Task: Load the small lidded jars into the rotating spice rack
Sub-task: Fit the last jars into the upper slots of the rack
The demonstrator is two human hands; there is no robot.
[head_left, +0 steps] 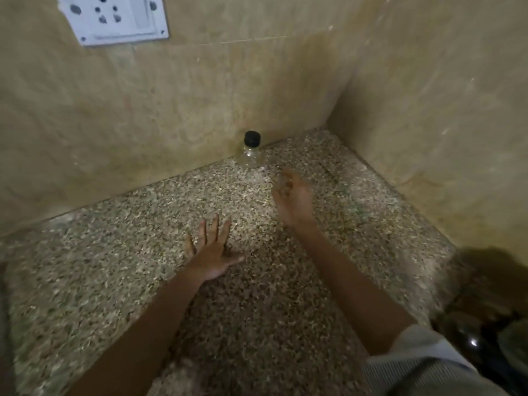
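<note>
The small jar (pixel 251 151) stands upright on the speckled desk (pixel 114 267), right at the foot of the back wall (pixel 200 95) and not far from the corner where the side wall (pixel 443 124) meets it. Its long axis is vertical. The body is clear and squat and looks empty or nearly so, narrowing to a neck under a black screw lid (pixel 252 138) (the glass is hard to read against the stone).

From the right hand (pixel 291 195) the jar lies ahead and a little to the left, near but not touching. That hand is blurred. Its fingers (pixel 285 178) curve loosely toward the jar with a gap between them and the thumb, and nothing shows in them. The left hand (pixel 213 252) is plainly farther from the jar, low over the desk or resting on it (which of the two I cannot tell), its fingers (pixel 214 227) straight and spread, also holding nothing.

So the right hand is the likelier one to take the jar, probably from the side, round the body or the neck, since the wall closes off the far side.

A white socket plate (pixel 114 18) sits high on the back wall. At the lower right edge, past a pale sleeve (pixel 423 364), lie dark shapes (pixel 485 338) too dim to name; I cannot tell whether the rack is among them.
</note>
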